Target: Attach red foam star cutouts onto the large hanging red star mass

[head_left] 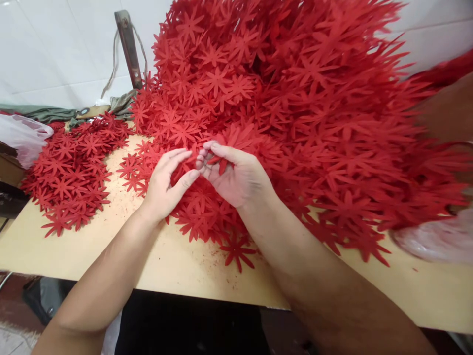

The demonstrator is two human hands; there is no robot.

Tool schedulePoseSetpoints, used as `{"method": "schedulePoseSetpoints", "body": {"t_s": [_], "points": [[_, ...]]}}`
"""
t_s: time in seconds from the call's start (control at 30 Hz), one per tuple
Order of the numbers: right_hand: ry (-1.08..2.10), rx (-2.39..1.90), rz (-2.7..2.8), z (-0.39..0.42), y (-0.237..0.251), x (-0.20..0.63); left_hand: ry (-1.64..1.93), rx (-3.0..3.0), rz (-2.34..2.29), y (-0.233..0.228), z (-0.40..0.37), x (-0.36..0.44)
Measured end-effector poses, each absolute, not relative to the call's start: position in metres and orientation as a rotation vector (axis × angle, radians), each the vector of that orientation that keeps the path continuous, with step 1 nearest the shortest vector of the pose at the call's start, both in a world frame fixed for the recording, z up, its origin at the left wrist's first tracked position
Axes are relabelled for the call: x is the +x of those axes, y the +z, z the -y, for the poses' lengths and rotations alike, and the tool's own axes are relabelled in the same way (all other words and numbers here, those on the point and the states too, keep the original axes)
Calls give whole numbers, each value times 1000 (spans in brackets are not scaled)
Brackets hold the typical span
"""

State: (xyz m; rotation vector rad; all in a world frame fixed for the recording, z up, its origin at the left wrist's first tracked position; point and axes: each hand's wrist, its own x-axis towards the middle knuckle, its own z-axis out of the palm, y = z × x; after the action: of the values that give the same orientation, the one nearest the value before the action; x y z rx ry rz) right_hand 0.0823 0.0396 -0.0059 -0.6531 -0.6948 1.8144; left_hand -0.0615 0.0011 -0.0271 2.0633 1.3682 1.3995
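Observation:
My right hand (236,180) is curled, palm partly turned up, with its thumb over red flower-shaped cutouts (222,165). Their petals show inside its grip and appear to fan out beyond the thumb, merging with the heap behind. To its left, my left hand (166,185) has bent fingers and a thumb held apart, the thumb tip close to the right fingertips. Red petals show behind that gap, and I see nothing clearly held there. Both hands are over the front of a big heap of red flower-shaped cutouts (295,98).
A smaller pile of red cutouts (74,172) lies left on the pale table (166,266). Beyond it are a white plastic bag (25,135), green cloth (44,113) and an upright metal bar (129,49). Clear plastic (439,236) lies at the right.

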Motion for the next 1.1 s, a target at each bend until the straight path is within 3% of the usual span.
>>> {"method": "schedulePoseSetpoints", "body": {"t_s": [0.53,1.1], "points": [[1713,-712,942,-39,-3,87,1594,1270,-1334,-30,-8,-54],[1748,-853,967,-40,-13,81,1380,971,-988,-24,-1,-47]]}}
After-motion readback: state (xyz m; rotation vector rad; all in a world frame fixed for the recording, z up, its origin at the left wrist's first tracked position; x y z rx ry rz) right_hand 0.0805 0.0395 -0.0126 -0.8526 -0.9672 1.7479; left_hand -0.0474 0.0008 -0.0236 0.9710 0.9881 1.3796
